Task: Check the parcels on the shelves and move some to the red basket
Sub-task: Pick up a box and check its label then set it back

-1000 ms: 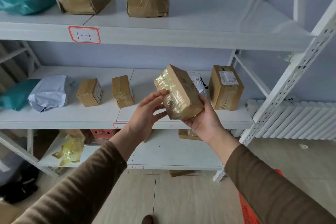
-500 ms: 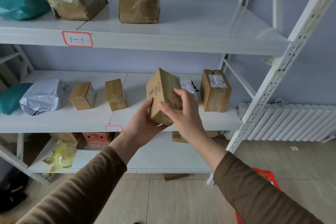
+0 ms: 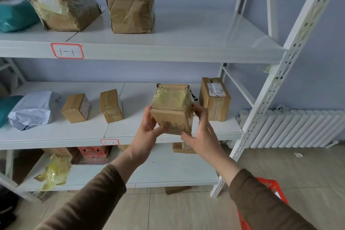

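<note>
Small cardboard parcel (image 3: 172, 110) held up w/ both hands in front of the middle shelf (image 3: 56, 136), dead centre of view, clear of the shelf surface. It's a brown corrugated box, upper face wrapped in yellowish clear tape that shines and wrinkles, corners a bit frayed at the top edge; lower face is bare card w/ dark printed text near the bottom right, too blurred to read. Left hand (image 3: 147, 132) grips the box from its 9 o'clock side, fingers curled under the lower left corner; right hand (image 3: 200, 132) clasps the 3 o'clock side, thumb on the bottom right corner, fingers wrapped round the far side. Both in brown sleeves. At 3 o'clock of the held box, an upright carton (image 3: 214, 99) w/ a white label stands on the same shelf; something white w/ dark marks peeks out between them, prob. another packet, mostly hidden. At 9 o'clock sit two small taped boxes (image 3: 76, 107) (image 3: 111, 105), then a grey poly bag (image 3: 31, 110). Top shelf at 12 o'clock carries a taped carton (image 3: 131, 11), a crushed bigger one (image 3: 63, 5) at 11. Red basket (image 3: 270, 192) on the floor at 5 o'clock, largely behind the right sleeve.
</note>
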Available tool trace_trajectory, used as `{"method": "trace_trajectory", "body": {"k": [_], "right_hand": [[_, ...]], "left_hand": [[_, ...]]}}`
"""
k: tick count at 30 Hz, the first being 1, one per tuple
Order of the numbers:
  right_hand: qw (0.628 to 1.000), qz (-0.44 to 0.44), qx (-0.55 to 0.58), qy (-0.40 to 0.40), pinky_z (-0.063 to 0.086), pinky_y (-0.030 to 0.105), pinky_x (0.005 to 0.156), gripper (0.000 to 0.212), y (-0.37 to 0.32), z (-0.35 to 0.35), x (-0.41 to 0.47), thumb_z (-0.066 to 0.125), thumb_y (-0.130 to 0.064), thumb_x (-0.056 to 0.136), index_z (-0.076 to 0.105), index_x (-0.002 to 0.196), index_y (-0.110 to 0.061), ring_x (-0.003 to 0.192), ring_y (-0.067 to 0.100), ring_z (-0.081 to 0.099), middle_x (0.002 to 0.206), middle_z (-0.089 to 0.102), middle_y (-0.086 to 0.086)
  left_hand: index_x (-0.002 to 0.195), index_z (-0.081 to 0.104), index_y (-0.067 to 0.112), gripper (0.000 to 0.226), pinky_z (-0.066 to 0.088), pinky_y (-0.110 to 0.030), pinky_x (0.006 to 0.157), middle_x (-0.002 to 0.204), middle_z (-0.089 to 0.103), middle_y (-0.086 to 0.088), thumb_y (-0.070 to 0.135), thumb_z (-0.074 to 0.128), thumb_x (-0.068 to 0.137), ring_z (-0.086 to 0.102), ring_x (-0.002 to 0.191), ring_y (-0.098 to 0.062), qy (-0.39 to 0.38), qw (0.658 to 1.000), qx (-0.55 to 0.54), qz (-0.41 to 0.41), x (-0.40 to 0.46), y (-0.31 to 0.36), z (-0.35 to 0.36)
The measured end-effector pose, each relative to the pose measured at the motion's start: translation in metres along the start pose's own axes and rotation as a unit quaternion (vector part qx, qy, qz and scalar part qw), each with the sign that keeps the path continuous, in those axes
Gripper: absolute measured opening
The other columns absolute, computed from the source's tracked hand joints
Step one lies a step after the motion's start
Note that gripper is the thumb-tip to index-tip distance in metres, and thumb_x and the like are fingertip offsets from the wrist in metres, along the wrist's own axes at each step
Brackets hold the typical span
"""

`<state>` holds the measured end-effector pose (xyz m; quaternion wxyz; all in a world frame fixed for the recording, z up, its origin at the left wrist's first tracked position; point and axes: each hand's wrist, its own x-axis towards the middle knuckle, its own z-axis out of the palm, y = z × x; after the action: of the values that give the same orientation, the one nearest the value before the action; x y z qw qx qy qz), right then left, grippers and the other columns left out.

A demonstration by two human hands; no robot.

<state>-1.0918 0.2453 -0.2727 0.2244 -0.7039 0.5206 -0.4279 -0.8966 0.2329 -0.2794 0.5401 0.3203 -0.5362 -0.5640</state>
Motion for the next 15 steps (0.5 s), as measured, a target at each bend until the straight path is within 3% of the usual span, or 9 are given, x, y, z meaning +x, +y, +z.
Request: {"method": "trace_trajectory", "body": {"k": [2, 3, 6, 10, 12, 15], "right_hand": [[1.000, 0.007, -0.010, -0.013, 0.044, 0.005, 0.085, 0.081, 0.005, -0.007, 0.003, 0.080, -0.016, 0.083, 0.025, 0.139, -0.036, 0.114, 0.000, 0.055, 0.135, 0.053, -0.016], [1.000, 0.009, -0.010, -0.014, 0.046, 0.008, 0.087, 0.080, 0.009, -0.009, 0.005, 0.081, -0.017, 0.082, 0.025, 0.137, -0.038, 0.114, 0.002, 0.057, 0.133, 0.055, -0.016], [1.000, 0.025, 0.007, -0.014, 0.054, 0.035, 0.099, 0.078, 0.014, -0.011, 0.009, 0.085, -0.025, 0.079, 0.029, 0.130, -0.041, 0.123, 0.007, 0.058, 0.133, 0.055, -0.016], [0.998, 0.034, 0.019, 0.051, 0.051, 0.030, 0.097, 0.085, 0.006, -0.003, 0.006, 0.087, -0.055, 0.071, 0.033, 0.133, -0.032, 0.125, 0.011, 0.051, 0.134, 0.050, -0.005], [0.996, 0.029, 0.003, 0.089, 0.051, 0.030, 0.096, 0.100, -0.002, 0.006, 0.006, 0.087, -0.058, 0.067, 0.030, 0.144, -0.027, 0.127, 0.015, 0.045, 0.137, 0.045, 0.000], [0.982, -0.025, -0.129, 0.133, 0.050, 0.038, 0.099, 0.107, -0.012, 0.017, 0.011, 0.082, -0.063, 0.068, 0.033, 0.152, -0.017, 0.127, 0.023, 0.043, 0.139, 0.047, 0.005]], "left_hand": [[0.127, 0.046, 0.018, 0.051, 0.053, -0.033, 0.096, 0.124, 0.061, -0.008, -0.013, 0.063, 0.090, 0.058, 0.118, -0.017, 0.002, 0.997, 0.069, 0.021, -0.001, 0.000, 0.005], [0.126, 0.045, 0.018, 0.049, 0.053, -0.036, 0.100, 0.124, 0.059, -0.006, -0.011, 0.064, 0.091, 0.057, 0.120, -0.018, 0.000, 0.996, 0.090, 0.027, 0.000, -0.002, 0.006], [0.130, 0.043, 0.022, 0.054, 0.051, -0.042, 0.108, 0.131, 0.057, -0.004, 0.008, 0.074, 0.088, 0.054, 0.129, -0.024, 0.002, 0.994, 0.104, 0.023, 0.000, -0.005, 0.009], [0.139, 0.047, 0.025, 0.073, 0.054, -0.027, 0.101, 0.135, 0.053, -0.009, 0.025, 0.087, 0.078, 0.056, 0.127, -0.010, 0.052, 0.997, 0.061, 0.004, 0.003, -0.010, 0.019], [0.143, 0.044, 0.023, 0.077, 0.055, -0.022, 0.094, 0.131, 0.058, -0.004, 0.024, 0.088, 0.079, 0.060, 0.118, -0.004, 0.063, 0.997, 0.045, 0.005, 0.005, -0.011, 0.025], [0.147, 0.038, 0.034, 0.086, 0.057, -0.036, 0.098, 0.137, 0.059, -0.007, 0.032, 0.088, 0.077, 0.060, 0.127, -0.018, 0.101, 0.995, -0.021, -0.012, 0.015, -0.016, 0.026]]}}
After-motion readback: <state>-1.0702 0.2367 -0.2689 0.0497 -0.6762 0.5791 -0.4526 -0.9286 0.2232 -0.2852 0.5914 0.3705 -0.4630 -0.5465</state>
